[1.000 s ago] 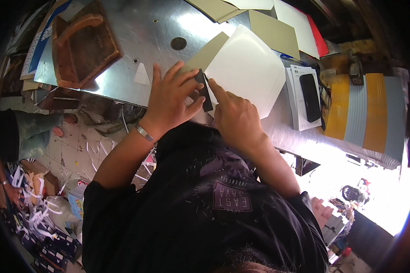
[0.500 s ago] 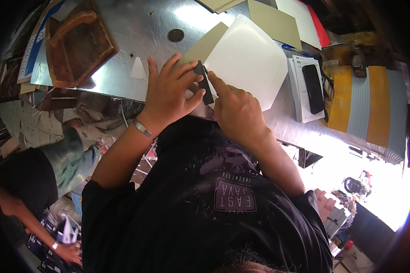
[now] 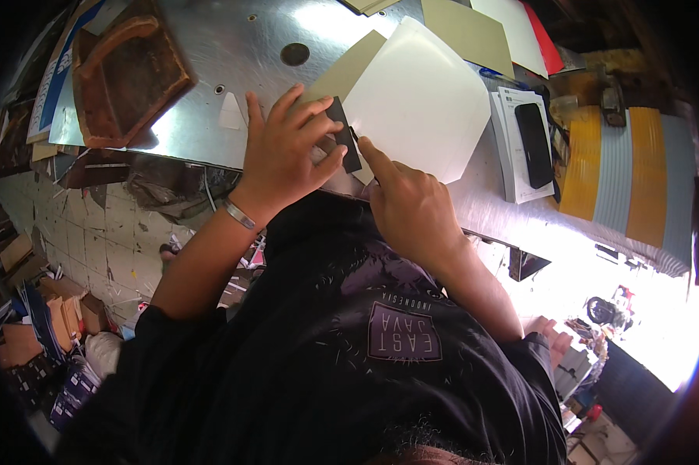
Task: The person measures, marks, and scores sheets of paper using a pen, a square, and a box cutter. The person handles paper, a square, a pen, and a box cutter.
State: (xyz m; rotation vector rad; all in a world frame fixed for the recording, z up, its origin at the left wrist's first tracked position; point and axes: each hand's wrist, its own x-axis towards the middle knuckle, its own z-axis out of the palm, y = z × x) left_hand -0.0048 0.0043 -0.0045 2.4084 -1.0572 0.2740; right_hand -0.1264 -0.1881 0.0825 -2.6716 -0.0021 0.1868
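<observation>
On the metal tabletop [image 3: 272, 23], a large white sheet [image 3: 419, 93] lies over an olive-grey board [image 3: 348, 66]. A dark flat straightedge bar [image 3: 347, 147] rests along the sheet's left edge. My left hand [image 3: 287, 151] is spread, its fingertips and thumb on the bar. Just right of the bar, my right hand [image 3: 411, 194] is closed with its index finger stretched along a thin dark-tipped tool [image 3: 354, 133]. Most of that tool is hidden under the hand, so its kind does not show. Left of my left hand lies a small white paper piece [image 3: 230, 112].
A brown wooden tray [image 3: 132, 85] sits at the far left. To the right are stacked papers [image 3: 512, 147] with a black phone [image 3: 532, 143], then yellow and grey ribbed strips [image 3: 645, 170]. More boards [image 3: 469, 35] lie at the back. Another person's hand [image 3: 555, 341] shows at lower right.
My right hand has moved slightly toward me along the bar. My left hand stays on the bar. The person at the lower left has gone out of view, baring cartons and floor.
</observation>
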